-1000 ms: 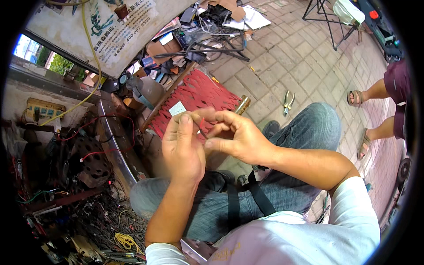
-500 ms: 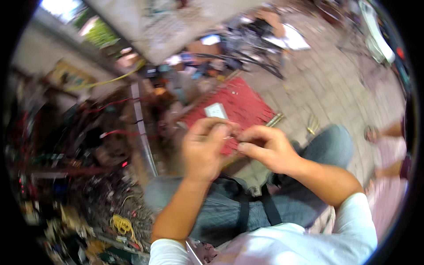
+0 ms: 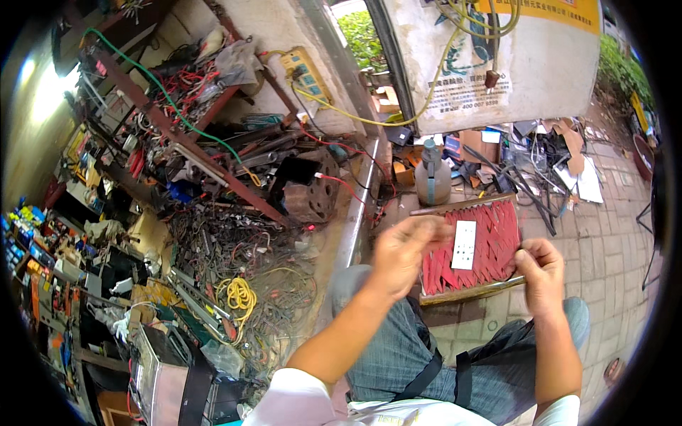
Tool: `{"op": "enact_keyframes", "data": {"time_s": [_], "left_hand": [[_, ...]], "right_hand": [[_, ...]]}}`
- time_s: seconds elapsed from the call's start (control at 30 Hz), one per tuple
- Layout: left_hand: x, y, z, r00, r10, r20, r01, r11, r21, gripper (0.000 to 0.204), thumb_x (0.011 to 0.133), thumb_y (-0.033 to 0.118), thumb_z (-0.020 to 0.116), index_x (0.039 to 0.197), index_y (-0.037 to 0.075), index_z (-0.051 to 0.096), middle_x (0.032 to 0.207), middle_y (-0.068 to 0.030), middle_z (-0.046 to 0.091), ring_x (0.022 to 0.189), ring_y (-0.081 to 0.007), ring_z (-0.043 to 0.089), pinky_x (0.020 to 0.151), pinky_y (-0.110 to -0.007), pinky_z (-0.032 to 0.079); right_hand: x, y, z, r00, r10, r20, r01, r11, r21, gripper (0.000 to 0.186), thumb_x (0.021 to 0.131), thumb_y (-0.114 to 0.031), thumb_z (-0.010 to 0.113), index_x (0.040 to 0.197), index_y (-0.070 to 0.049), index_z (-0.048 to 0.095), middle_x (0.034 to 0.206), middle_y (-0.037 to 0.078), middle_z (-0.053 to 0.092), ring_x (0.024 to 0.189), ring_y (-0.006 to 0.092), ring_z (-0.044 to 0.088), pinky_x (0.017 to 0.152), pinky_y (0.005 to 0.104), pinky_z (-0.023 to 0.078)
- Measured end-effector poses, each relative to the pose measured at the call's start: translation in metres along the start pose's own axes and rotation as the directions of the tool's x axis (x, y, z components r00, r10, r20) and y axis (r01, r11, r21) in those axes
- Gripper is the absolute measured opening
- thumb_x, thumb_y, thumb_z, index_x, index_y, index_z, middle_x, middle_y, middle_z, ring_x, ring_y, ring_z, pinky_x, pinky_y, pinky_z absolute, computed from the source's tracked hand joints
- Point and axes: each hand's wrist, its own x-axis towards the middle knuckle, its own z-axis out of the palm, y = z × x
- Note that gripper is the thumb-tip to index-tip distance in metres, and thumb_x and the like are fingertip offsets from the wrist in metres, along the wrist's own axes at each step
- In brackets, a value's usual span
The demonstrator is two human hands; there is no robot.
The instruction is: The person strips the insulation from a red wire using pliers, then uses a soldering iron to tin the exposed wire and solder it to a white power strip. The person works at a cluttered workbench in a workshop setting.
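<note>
My left hand (image 3: 401, 257) hovers by the left side of a shallow wooden-edged tray (image 3: 469, 290). Its thumb and fingers are drawn together; motion blurs the tips, so whatever they may hold cannot be made out. At the tray's right edge, my right hand (image 3: 543, 273) is closed in a pinch, with a tiny dark spot at the fingertips that is too small to name. Overlapping red strips (image 3: 496, 238) cover the tray. On them lies a white card (image 3: 464, 245) with small dark marks in rows, between my two hands.
Beyond the tray stands a big translucent bottle (image 3: 433, 177). Cables and scraps (image 3: 529, 160) litter the paving behind it. Left of my knees are a rusty metal block (image 3: 312, 199) with a dark-screened device (image 3: 295, 170), a coiled yellow cable (image 3: 238, 295) and a metal-cased box (image 3: 160, 376).
My hands, close together over the red strips before, are now apart, left and right of the white card. The view has swung, so the tray appears farther right.
</note>
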Motion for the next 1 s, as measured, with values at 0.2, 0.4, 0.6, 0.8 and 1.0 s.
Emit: {"op": "enact_keyframes", "data": {"time_s": [0.2,0.4,0.6,0.8,1.0], "left_hand": [[-0.058,0.058,-0.094,0.908,0.417,0.05,-0.135,0.178,0.975,0.04,0.095,0.03,0.048,0.113,-0.004,0.059,0.121,-0.0155,0.058,0.116,-0.0277,0.051,0.103,-0.037,0.034],[-0.068,0.061,-0.107,0.968,-0.054,0.245,-0.246,-0.018,0.969,0.035,0.086,0.025,0.06,0.113,0.002,0.059,0.115,-0.0132,0.059,0.111,-0.0311,0.053,0.098,-0.041,0.038],[-0.05,0.051,-0.104,0.805,-0.321,0.499,-0.551,-0.09,0.83,0.029,0.076,0.029,0.068,0.097,0.01,0.064,0.107,-0.005,0.062,0.102,-0.0229,0.057,0.087,-0.039,0.044],[-0.009,0.047,-0.116,0.801,-0.364,0.475,-0.493,0.047,0.869,0.025,0.072,0.023,0.067,0.094,0.012,0.065,0.105,-0.0018,0.063,0.098,-0.0215,0.059,0.085,-0.037,0.045],[0.021,0.067,-0.136,0.77,-0.496,0.401,-0.364,0.174,0.915,0.023,0.076,0.02,0.061,0.096,0.01,0.063,0.105,-0.0033,0.061,0.102,-0.0232,0.056,0.084,-0.038,0.047]], "right_hand": [[-0.006,-0.054,-0.047,0.978,-0.206,0.036,0.181,0.744,-0.643,0.006,0.083,0.002,0.058,0.085,0.0,0.052,0.074,0.005,0.054,0.066,0.0153,0.054,0.06,0.0286,0.043],[-0.041,-0.022,-0.126,0.941,-0.222,0.256,0.283,0.099,-0.954,0.01,0.077,0.009,0.049,0.084,0.002,0.046,0.075,0.018,0.044,0.069,0.0361,0.046,0.062,0.0388,0.038],[-0.098,0.005,-0.176,0.913,-0.22,0.343,0.285,-0.257,-0.924,0.032,0.084,0.0,0.053,0.114,0.007,0.044,0.089,0.019,0.046,0.083,0.0349,0.047,0.08,0.045,0.04],[-0.075,-0.004,-0.212,0.914,0.302,0.272,0.325,-0.141,-0.935,0.044,0.078,-0.018,0.061,0.114,0.004,0.049,0.103,0.021,0.053,0.095,0.0386,0.052,0.085,0.051,0.04],[0.026,0.004,-0.157,0.914,0.25,0.319,0.273,0.203,-0.94,0.026,0.055,-0.011,0.067,0.071,-0.005,0.047,0.067,0.017,0.047,0.064,0.038,0.047,0.06,0.047,0.035]]}}
